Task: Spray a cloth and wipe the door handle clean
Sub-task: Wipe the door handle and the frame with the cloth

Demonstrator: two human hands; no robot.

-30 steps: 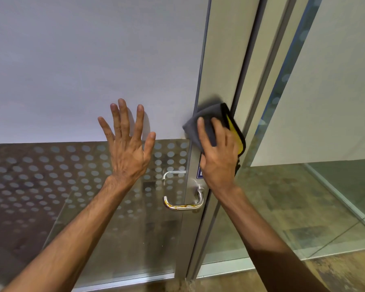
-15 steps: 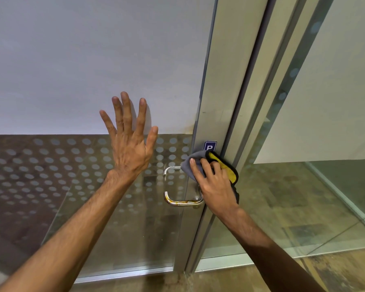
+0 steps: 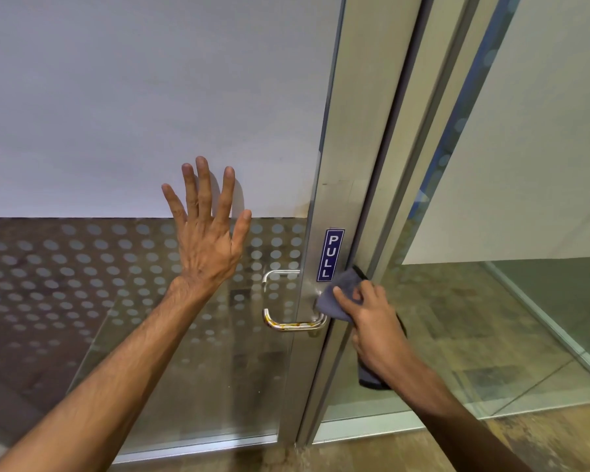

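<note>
A chrome door handle (image 3: 288, 323) with brownish stains on its lower bar sticks out from the metal stile of a glass door (image 3: 218, 335). My right hand (image 3: 372, 321) grips a grey cloth (image 3: 341, 291) and presses it on the stile just right of the handle's base, below a blue PULL sticker (image 3: 330, 255). A fold of the cloth hangs under my wrist. My left hand (image 3: 208, 229) lies flat on the glass with fingers spread, up and left of the handle. No spray bottle is in view.
The door frame (image 3: 409, 165) runs diagonally up to the right of the stile. A fixed glass panel (image 3: 491, 335) stands to the right. The door's lower glass carries a band of frosted dots (image 3: 65, 267). Brown floor lies below.
My right hand has slid the cloth down the stile from above the sticker to beside the handle's base, uncovering the PULL sticker. My left hand has stayed flat on the glass.
</note>
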